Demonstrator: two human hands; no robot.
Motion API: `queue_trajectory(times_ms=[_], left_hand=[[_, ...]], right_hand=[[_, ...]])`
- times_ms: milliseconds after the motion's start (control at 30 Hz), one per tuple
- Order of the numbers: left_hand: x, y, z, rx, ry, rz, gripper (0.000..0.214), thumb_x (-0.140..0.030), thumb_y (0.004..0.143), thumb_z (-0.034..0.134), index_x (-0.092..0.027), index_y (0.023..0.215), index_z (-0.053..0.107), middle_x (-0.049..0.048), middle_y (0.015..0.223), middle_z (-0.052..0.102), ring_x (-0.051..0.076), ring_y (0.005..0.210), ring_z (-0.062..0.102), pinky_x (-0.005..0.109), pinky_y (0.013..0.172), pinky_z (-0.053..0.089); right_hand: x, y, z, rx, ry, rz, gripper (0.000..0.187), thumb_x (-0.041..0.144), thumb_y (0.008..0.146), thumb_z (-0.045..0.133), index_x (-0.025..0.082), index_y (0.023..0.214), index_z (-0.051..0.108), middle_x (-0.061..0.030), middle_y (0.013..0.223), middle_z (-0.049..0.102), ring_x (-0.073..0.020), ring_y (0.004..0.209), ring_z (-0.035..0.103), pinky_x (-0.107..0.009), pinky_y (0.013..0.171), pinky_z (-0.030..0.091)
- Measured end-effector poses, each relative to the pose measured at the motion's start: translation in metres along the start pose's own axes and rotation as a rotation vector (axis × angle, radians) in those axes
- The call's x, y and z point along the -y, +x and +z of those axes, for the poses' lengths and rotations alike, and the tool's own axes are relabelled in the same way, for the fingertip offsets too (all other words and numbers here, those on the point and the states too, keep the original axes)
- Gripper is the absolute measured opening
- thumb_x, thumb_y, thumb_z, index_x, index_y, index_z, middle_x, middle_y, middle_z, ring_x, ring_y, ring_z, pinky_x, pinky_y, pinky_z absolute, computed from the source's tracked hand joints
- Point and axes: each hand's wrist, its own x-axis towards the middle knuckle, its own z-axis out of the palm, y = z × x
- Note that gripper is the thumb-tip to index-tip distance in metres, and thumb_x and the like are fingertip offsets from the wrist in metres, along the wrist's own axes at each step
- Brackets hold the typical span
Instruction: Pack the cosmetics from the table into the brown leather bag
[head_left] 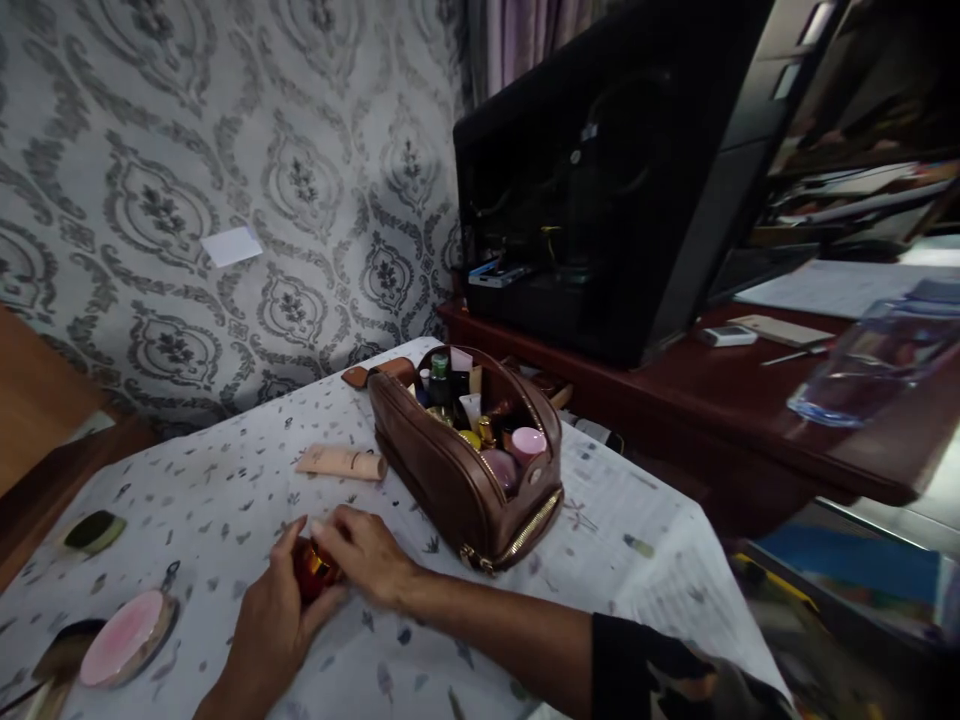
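My left hand is wrapped round a small dark red bottle with a gold band, just over the table. My right hand is closed on the top of the same bottle from the right, its fingertips covering part of it. Beyond my hands a brown cosmetic bag stands unzipped, packed with several items, among them a green-capped bottle and a pink-lidded jar. A peach squeeze tube lies left of the bag.
On the patterned white tablecloth lie a round pink compact, a dark green item and a brush at the left. A brown desk at the right bears a black computer case and a clear bottle.
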Motion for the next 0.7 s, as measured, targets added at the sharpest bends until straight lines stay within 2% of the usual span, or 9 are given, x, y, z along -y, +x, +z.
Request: queue_trajectory(times_ms=[100, 167, 300, 400, 567, 633, 700], left_hand=[[-0.002, -0.002, -0.002, 0.048, -0.091, -0.098, 0.082, -0.064, 0.081, 0.062, -0.018, 0.144, 0.035, 0.0161, 0.116, 0.072, 0.036, 0.091, 0.076, 0.048, 0.074, 0.062], [-0.007, -0.003, -0.004, 0.076, -0.191, -0.152, 0.087, -0.065, 0.080, 0.063, -0.020, 0.147, 0.030, 0.0124, 0.112, 0.072, 0.034, 0.092, 0.075, 0.048, 0.077, 0.060], [-0.015, -0.001, -0.007, 0.112, -0.363, -0.233, 0.096, -0.059, 0.074, 0.072, -0.023, 0.149, 0.025, 0.0042, 0.100, 0.071, 0.029, 0.082, 0.073, 0.043, 0.073, 0.059], [-0.013, 0.000, -0.006, 0.098, -0.409, -0.255, 0.099, -0.058, 0.072, 0.074, -0.022, 0.149, 0.025, 0.0048, 0.102, 0.070, 0.028, 0.084, 0.072, 0.044, 0.075, 0.059], [-0.006, 0.001, -0.002, 0.006, -0.419, -0.224, 0.097, -0.058, 0.068, 0.078, -0.023, 0.146, 0.030, 0.0064, 0.106, 0.066, 0.030, 0.095, 0.071, 0.047, 0.081, 0.059], [-0.011, 0.004, -0.003, -0.031, -0.474, -0.218, 0.096, -0.057, 0.069, 0.079, -0.024, 0.145, 0.031, 0.0064, 0.108, 0.065, 0.029, 0.096, 0.071, 0.045, 0.082, 0.061], [-0.019, 0.012, -0.004, -0.068, -0.522, -0.206, 0.093, -0.057, 0.073, 0.076, -0.025, 0.148, 0.031, 0.0067, 0.109, 0.066, 0.026, 0.093, 0.072, 0.042, 0.081, 0.062]], right_hand=[[0.003, -0.005, -0.004, 0.099, 0.016, 0.033, 0.033, 0.047, 0.079, 0.077, 0.018, 0.082, 0.063, 0.0040, 0.073, 0.059, -0.0127, 0.072, 0.054, -0.024, 0.063, 0.037], [0.003, -0.006, -0.006, 0.136, 0.037, 0.060, 0.031, 0.046, 0.078, 0.077, 0.017, 0.081, 0.065, 0.0039, 0.072, 0.060, -0.0127, 0.071, 0.054, -0.023, 0.060, 0.037], [0.002, -0.006, -0.005, 0.125, -0.014, 0.048, 0.028, 0.043, 0.078, 0.076, 0.017, 0.080, 0.065, 0.0040, 0.069, 0.058, -0.0126, 0.069, 0.053, -0.023, 0.060, 0.036], [0.002, -0.007, -0.008, 0.130, -0.028, -0.007, 0.026, 0.041, 0.078, 0.076, 0.017, 0.082, 0.067, 0.0035, 0.071, 0.061, -0.0131, 0.070, 0.056, -0.023, 0.062, 0.039], [0.010, -0.007, -0.019, 0.201, -0.079, -0.101, 0.026, 0.039, 0.073, 0.081, 0.020, 0.086, 0.069, 0.0045, 0.073, 0.061, -0.0130, 0.070, 0.057, -0.022, 0.061, 0.039], [0.016, -0.009, -0.024, 0.182, -0.124, -0.197, 0.025, 0.037, 0.074, 0.081, 0.020, 0.090, 0.070, 0.0035, 0.077, 0.062, -0.0138, 0.074, 0.058, -0.022, 0.063, 0.041], [0.025, -0.015, -0.031, 0.152, -0.177, -0.325, 0.028, 0.034, 0.077, 0.079, 0.021, 0.101, 0.072, 0.0007, 0.088, 0.066, -0.0163, 0.084, 0.062, -0.023, 0.072, 0.047]])
